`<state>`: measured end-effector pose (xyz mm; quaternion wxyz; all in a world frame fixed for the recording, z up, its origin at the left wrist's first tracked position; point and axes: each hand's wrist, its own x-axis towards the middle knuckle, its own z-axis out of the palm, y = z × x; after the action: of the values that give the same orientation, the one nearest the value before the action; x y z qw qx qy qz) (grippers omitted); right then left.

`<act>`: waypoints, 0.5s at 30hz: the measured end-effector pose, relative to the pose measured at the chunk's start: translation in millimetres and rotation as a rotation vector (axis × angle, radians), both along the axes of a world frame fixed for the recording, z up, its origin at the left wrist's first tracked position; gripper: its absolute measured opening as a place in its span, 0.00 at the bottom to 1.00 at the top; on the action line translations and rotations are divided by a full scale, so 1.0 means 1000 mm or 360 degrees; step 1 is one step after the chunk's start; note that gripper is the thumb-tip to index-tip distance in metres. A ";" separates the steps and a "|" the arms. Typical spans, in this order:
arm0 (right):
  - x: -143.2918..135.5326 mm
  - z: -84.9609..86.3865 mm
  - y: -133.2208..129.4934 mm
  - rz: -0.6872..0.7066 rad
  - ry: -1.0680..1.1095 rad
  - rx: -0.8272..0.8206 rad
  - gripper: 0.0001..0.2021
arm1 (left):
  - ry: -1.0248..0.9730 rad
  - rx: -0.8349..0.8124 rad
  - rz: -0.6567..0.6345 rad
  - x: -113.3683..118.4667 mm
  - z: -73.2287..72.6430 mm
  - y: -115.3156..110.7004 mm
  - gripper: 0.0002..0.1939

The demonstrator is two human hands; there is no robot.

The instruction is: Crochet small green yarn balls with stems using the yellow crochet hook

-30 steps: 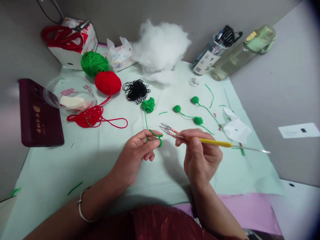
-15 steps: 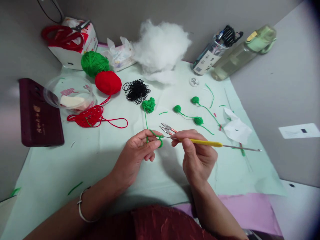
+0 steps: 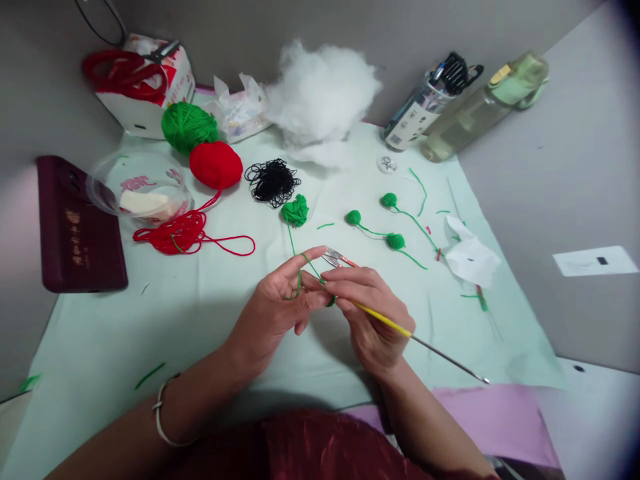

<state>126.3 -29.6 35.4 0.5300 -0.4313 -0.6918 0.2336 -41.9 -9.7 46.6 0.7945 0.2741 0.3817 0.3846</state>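
Note:
My left hand (image 3: pixel 280 303) pinches a small green crochet piece (image 3: pixel 331 301), mostly hidden by the fingers. Green yarn (image 3: pixel 313 267) runs over its raised index finger and back to a small green yarn bundle (image 3: pixel 295 211). Closed around a yellow-handled crochet hook (image 3: pixel 384 320) is my right hand (image 3: pixel 377 320), its fingertips meeting those of the left. The hook's working tip is hidden between the hands; its other metal end slants down to the right. Just behind the fingers lie small thread snips (image 3: pixel 338 257), partly covered.
Green crocheted balls (image 3: pixel 395 241) with yarn tails lie right of centre. Left are a red yarn ball (image 3: pixel 216 165), green yarn ball (image 3: pixel 189 127), clear bowl (image 3: pixel 107 193) and maroon case (image 3: pixel 83 233). Behind are black cord (image 3: pixel 273 181), white stuffing (image 3: pixel 325 87), pen holder (image 3: pixel 413 120) and bottle (image 3: pixel 463 120).
My right hand has moved left against the left fingers, and the hook has tilted, its free end swinging down and leftward. My left index finger has lifted, stretching the green yarn.

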 end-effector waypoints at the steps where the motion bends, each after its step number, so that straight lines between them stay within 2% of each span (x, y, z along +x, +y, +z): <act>1: 0.000 0.000 0.000 0.0015 0.0015 -0.0008 0.12 | 0.0007 -0.0002 -0.0012 0.000 0.001 0.000 0.36; 4: 0.000 0.000 0.003 -0.0032 0.0197 -0.0107 0.09 | 0.0056 -0.0003 0.0004 0.000 0.001 0.001 0.34; 10: 0.002 -0.001 0.010 0.0013 0.0830 -0.0603 0.09 | 0.0116 0.0017 0.0119 -0.001 -0.001 0.001 0.24; 15: 0.003 0.003 0.011 0.0117 0.0949 -0.0643 0.10 | 0.0150 0.0042 0.0134 -0.002 0.001 0.000 0.20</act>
<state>128.9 -19.0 37.9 0.6037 -0.4150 -0.4617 0.5001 -44.2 -9.6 47.3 0.7552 0.2860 0.4248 0.4092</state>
